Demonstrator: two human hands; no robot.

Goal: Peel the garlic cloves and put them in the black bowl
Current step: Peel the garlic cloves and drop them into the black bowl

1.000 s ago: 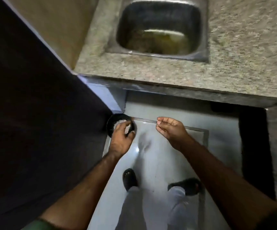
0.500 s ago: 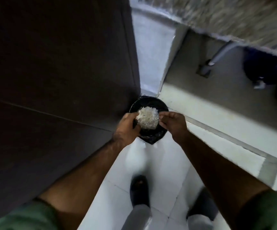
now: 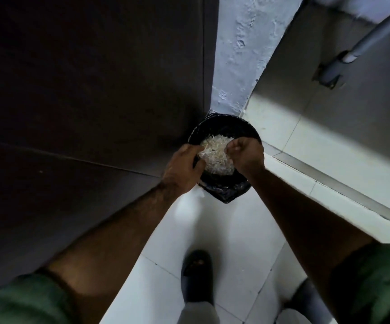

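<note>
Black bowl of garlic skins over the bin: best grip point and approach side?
Judging from the head view, take the black bowl by its near-left rim, coming from the left, where the left hand already grips it. The pale garlic skins fill the middle and the right hand crowds the right rim. The bowl hangs over the lined bin, so nothing supports it from below.

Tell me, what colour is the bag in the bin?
Black. The bin bag shows best in the head view, sticking out under both hands.

Glossy floor tiles [image 3: 224, 230]; crinkled black plastic liner [image 3: 226, 195]; papery peels [image 3: 217, 155].
</note>
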